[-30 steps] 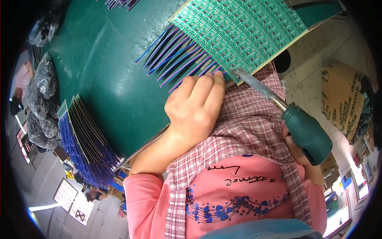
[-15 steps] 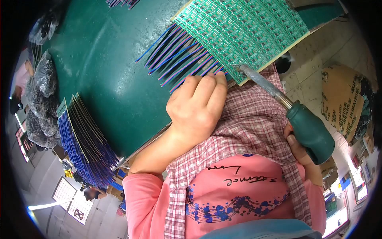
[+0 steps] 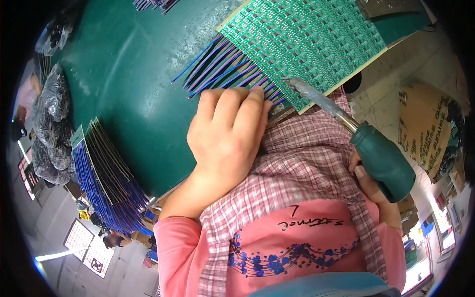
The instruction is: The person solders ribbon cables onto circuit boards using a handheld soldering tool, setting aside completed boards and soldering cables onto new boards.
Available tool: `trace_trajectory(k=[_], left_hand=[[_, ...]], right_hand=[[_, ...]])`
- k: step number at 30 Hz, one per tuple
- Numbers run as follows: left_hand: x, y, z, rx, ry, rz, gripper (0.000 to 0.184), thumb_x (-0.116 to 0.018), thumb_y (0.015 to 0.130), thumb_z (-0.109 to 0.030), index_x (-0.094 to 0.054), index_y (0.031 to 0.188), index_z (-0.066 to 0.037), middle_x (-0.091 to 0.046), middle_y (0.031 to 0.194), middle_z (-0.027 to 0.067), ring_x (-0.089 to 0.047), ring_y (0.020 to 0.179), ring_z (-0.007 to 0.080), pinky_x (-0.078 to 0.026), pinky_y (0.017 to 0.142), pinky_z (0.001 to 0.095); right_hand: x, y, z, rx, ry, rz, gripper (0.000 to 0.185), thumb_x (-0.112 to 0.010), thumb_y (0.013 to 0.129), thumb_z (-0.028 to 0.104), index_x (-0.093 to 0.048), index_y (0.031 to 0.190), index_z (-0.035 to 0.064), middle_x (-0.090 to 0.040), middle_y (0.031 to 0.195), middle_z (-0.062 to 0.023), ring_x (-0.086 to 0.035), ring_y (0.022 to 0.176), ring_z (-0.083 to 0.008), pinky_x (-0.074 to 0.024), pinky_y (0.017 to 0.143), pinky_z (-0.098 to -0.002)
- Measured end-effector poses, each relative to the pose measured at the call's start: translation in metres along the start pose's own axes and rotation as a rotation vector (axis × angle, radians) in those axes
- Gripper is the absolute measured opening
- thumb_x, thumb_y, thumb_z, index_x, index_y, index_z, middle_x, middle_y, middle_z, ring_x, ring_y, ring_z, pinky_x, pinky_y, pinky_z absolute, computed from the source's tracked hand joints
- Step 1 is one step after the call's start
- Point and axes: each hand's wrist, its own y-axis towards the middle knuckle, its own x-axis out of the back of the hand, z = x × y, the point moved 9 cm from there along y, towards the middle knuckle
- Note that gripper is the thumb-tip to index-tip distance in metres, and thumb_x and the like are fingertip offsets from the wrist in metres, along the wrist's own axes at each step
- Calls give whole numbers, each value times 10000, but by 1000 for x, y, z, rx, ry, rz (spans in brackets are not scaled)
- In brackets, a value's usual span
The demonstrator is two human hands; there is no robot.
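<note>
A green panel of many small circuit boards (image 3: 307,44) lies at the top, with a row of blue, red and dark wires (image 3: 213,67) along its left edge. Over the lower wires my left hand (image 3: 227,126) is closed, fingers curled round wire ends near the panel's corner; the fingertips are partly hidden. My right hand (image 3: 368,183) grips a soldering iron (image 3: 383,161) by its thick green handle and is mostly hidden behind it. The iron's tip is at the panel's wired edge, just above my left fingers; whether it touches is unclear.
The green tabletop (image 3: 133,99) extends left. A bundle of wired boards (image 3: 106,178) hangs at its lower left edge, near black plastic bags (image 3: 52,123). More wires (image 3: 156,5) lie at the top. A cardboard box (image 3: 425,128) stands right. Another person (image 3: 114,241) is in the background.
My left hand has moved left and slightly up along the wires, covering more of them. The iron's tip has shifted slightly left and up along the panel edge.
</note>
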Motion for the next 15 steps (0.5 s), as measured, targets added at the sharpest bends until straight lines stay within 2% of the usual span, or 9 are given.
trace_trajectory(k=[1, 3, 4, 6, 7, 9, 10, 13, 15], left_hand=[[-2, 1, 2, 5, -3, 19, 202, -813, 783, -64, -738, 970, -82, -658, 889, 34, -619, 802, 231, -535, 669, 347], [14, 11, 20, 20, 40, -55, 171, -795, 797, -49, -734, 954, -80, -660, 884, 44, -617, 798, 245, -533, 683, 363], [22, 21, 31, 19, 61, -97, 156, -786, 804, -41, -732, 946, -78, -660, 882, 49, -617, 796, 252, -532, 690, 371], [33, 49, 54, 125, 110, -165, 88, -761, 838, -68, -717, 915, -71, -667, 870, 78, -625, 802, 288, -526, 702, 401], [28, 65, 61, 97, 142, -168, 71, -754, 866, -75, -727, 932, -72, -690, 892, 85, -631, 797, 270, -516, 708, 384], [10, 95, 75, -17, 201, -190, 72, -744, 899, -101, -738, 966, -73, -719, 929, 96, -648, 802, 248, -511, 719, 363], [1, 107, 78, -106, 225, -207, 89, -742, 905, -120, -738, 982, -75, -725, 945, 99, -659, 811, 245, -516, 725, 358], [-22, 131, 93, -71, 393, -162, 82, -686, 873, -81, -639, 858, -16, -671, 873, 127, -610, 762, 348, -515, 735, 413], [-30, 137, 102, -49, 436, -98, 99, -700, 874, -108, -655, 872, -20, -663, 887, 127, -619, 832, 345, -516, 768, 426]], right_hand=[[-1, -1, -5, -11, 19, 11, 378, -712, 959, 349, -632, 1108, 11, -607, 813, -41, -552, 794, -167, -468, 792, -327], [-1, -3, -12, -10, -54, 76, 322, -724, 927, 267, -665, 1126, 20, -643, 894, -64, -602, 839, -195, -495, 811, -333], [0, -5, -14, 1, -146, 125, 279, -734, 894, 175, -696, 1129, 31, -680, 978, -86, -653, 888, -222, -523, 832, -340], [2, -5, -11, -4, -14, 102, 297, -722, 878, 56, -706, 1173, 20, -715, 1099, -112, -698, 983, -243, -546, 887, -352], [4, -4, -8, -14, 212, 30, 319, -700, 895, 29, -687, 1212, -2, -712, 1137, -117, -693, 1028, -235, -542, 920, -356], [6, -4, -11, -30, 442, -40, 360, -662, 922, -16, -644, 1281, -38, -700, 1206, -127, -672, 1108, -225, -527, 981, -367], [6, -6, -15, -38, 444, -42, 380, -646, 931, -34, -621, 1310, -52, -691, 1237, -131, -657, 1142, -223, -515, 1008, -372], [6, -8, -18, -55, 429, -48, 396, -632, 937, -52, -599, 1331, -66, -683, 1248, -131, -642, 1169, -218, -502, 1031, -373], [3, -5, -14, -42, 481, -5, 383, -638, 932, -50, -609, 1314, -54, -687, 1213, -119, -651, 1134, -212, -513, 999, -366]])
